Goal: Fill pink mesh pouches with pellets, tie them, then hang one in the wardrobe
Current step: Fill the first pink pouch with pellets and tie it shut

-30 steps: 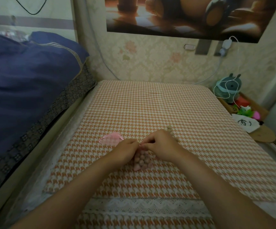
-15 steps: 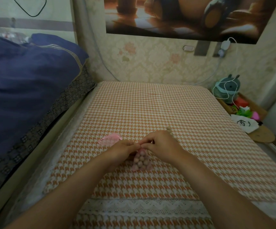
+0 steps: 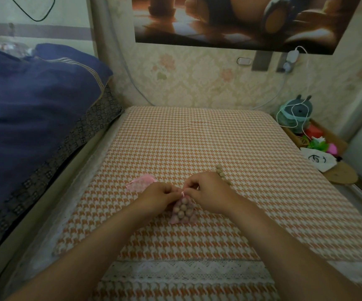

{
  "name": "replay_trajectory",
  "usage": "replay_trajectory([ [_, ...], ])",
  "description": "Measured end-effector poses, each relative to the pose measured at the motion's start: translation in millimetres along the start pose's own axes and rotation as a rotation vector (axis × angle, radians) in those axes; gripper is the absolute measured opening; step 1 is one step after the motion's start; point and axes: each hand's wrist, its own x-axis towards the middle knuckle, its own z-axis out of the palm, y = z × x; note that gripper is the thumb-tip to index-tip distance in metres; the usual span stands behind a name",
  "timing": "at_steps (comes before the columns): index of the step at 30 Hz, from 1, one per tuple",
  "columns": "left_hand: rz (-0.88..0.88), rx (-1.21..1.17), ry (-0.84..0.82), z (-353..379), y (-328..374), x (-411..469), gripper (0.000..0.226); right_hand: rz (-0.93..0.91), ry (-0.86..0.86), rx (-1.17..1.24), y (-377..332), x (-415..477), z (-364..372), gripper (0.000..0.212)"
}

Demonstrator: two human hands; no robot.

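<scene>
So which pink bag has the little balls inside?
The bag pinched at its top by the left hand and right hand: round balls show through its mesh. The other pink bag, beyond the left hand, lies flat.

We've got both hands at the neck of a pink mesh pouch (image 3: 182, 213) packed w/ round tan pellets (image 3: 185, 205); it lies on the checked worktop (image 3: 197, 137). Our left hand (image 3: 158, 197) & right hand (image 3: 207, 192) each pinch its top, fingertips nearly meeting. A 2nd pouch (image 3: 141, 181), flat, lies just left of the left hand. Some loose pellets (image 3: 221, 173) show behind the right hand. Blue bedding (image 3: 34, 105) at left, poster (image 3: 240, 18) on the wall, plush toy (image 3: 296, 115) far right.
</scene>
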Motion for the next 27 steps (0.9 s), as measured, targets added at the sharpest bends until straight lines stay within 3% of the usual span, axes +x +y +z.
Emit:
replay_trajectory([
  [6, 0.023, 0.033, -0.042, -2, 3, -4, 0.014, 0.096, -0.016, 0.121, -1, -1, 0, 0.023],
  [12, 0.455, 0.433, 0.242, 1, -3, -6, 0.02, 0.177, -0.06, 0.192, -2, -2, 1, 0.025],
  [16, 0.735, 0.709, 0.249, -3, -6, -6, 0.01, 0.237, -0.089, 0.285, -1, -1, 2, 0.029],
  [20, 0.723, 0.754, 0.24, -4, -8, -8, 0.008, 0.286, -0.112, 0.383, 0, -2, 0, 0.026],
  [23, 0.623, 0.721, 0.218, -9, -10, -10, 0.012, 0.323, -0.046, 0.348, 6, -3, -4, 0.013],
  [27, 0.498, 0.724, 0.228, -15, -10, -13, 0.01, 0.311, -0.027, 0.241, 12, -3, -8, 0.011],
])
